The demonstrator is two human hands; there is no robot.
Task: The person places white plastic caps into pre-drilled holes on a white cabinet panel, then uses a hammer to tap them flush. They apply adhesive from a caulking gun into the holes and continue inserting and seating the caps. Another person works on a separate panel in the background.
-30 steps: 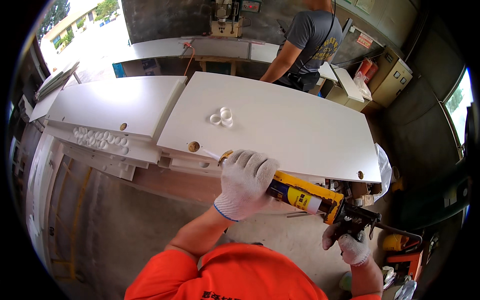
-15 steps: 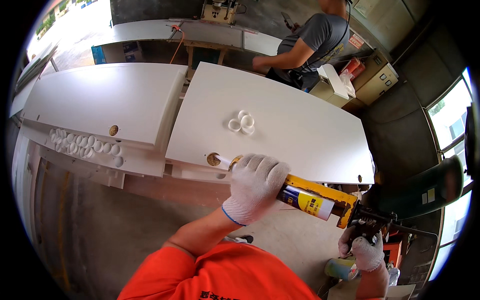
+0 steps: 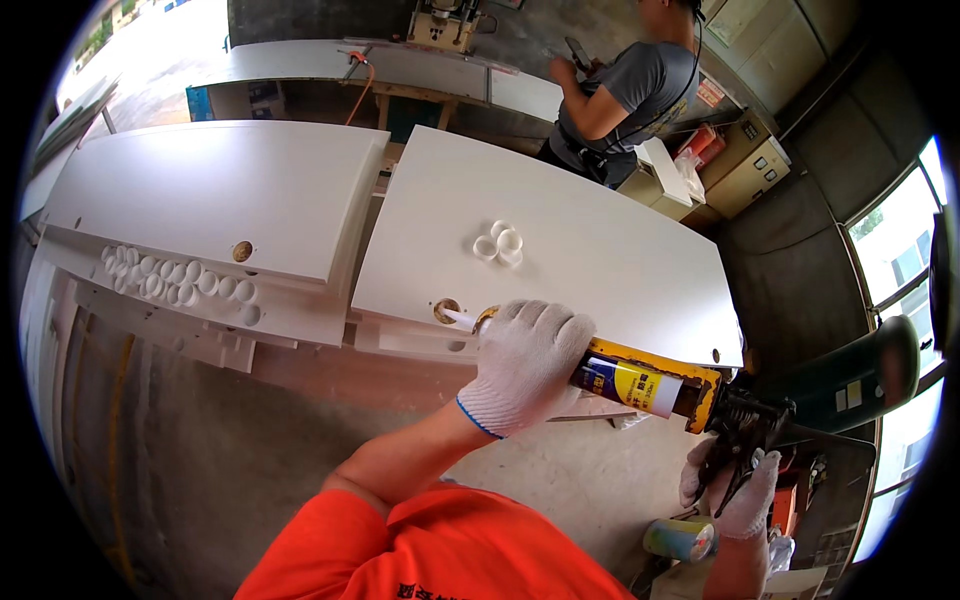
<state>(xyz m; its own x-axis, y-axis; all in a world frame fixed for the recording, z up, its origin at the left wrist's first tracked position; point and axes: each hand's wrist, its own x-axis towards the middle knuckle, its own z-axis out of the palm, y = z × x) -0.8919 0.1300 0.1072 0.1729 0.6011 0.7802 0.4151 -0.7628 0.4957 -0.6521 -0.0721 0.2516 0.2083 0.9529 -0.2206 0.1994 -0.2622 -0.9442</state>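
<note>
A caulking gun (image 3: 707, 400) with a yellow frame and a white, blue and yellow cartridge lies slantwise across my front. My left hand (image 3: 530, 365), in a white knit glove, is wrapped round its front end. At the black handle and trigger, my gloved right hand (image 3: 745, 500) has its fingers closed. The pale nozzle (image 3: 460, 318) points left, its tip at a round brown hole (image 3: 447, 306) near the corner of a white panel (image 3: 610, 240). Several white rings (image 3: 508, 240) sit clustered on that panel.
Left of it lies another white panel (image 3: 210, 190) with a similar hole (image 3: 242, 251); many white rings (image 3: 180, 280) line a ledge below. Across the panels stands a person (image 3: 635, 100) holding a phone. A dark green cylinder (image 3: 845, 375) is at right, a can (image 3: 680, 538) below.
The panels and rings sit slightly further right in view. The nozzle tip stays at the hole. Around the trigger, my right hand's grip has shifted. The other person has raised an arm toward the phone.
</note>
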